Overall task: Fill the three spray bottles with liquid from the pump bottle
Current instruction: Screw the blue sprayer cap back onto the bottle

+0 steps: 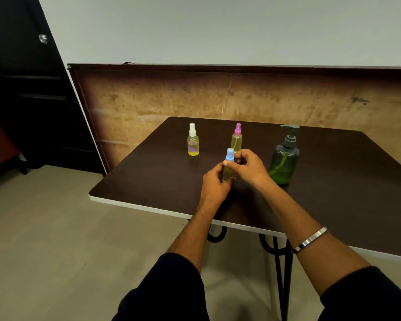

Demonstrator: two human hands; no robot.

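A small spray bottle with a blue cap (230,156) stands on the dark table (162,172), yellow liquid inside. My left hand (215,184) grips its body from the left. My right hand (247,166) pinches the blue cap from the right. Behind it stands a pink-capped spray bottle (237,139) holding yellow liquid. Further left is a white-capped spray bottle (193,141) with yellow liquid. The green pump bottle (285,158), partly filled, stands upright to the right of my hands.
The table's white front edge (148,208) runs diagonally below my hands, with black metal legs under it. A wooden panel (241,96) lines the wall behind the table. A dark door (28,89) is at the left.
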